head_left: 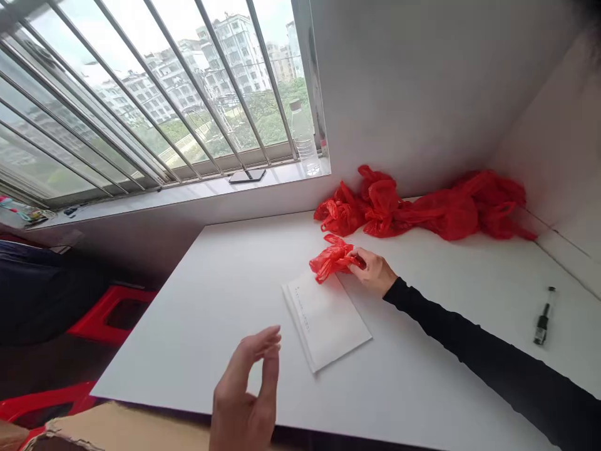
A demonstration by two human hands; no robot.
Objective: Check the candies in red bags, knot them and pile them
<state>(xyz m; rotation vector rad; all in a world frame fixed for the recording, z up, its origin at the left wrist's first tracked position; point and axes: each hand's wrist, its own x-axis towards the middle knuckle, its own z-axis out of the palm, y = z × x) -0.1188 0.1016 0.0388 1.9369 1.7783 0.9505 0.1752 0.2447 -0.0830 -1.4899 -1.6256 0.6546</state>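
Note:
My right hand (pixel 373 270), in a black sleeve, pinches a crumpled red plastic bag (pixel 330 258) at its right side. The bag is over the far end of a white paper pad (pixel 328 322) with small writing along its left side. Nearer to me, my left hand (pixel 248 382) is raised in front of the table's near edge. Its fingers and thumb are curved towards each other with a gap between them, and nothing is held there.
More red bags (pixel 441 210) lie along the wall on the white table (pixel 220 275). A black pen (pixel 542 322) is at the right. A bottle (pixel 304 139) and a phone (pixel 247 176) rest on the sill. Red stools (pixel 110 313) and cardboard (pixel 126 429) are at the left.

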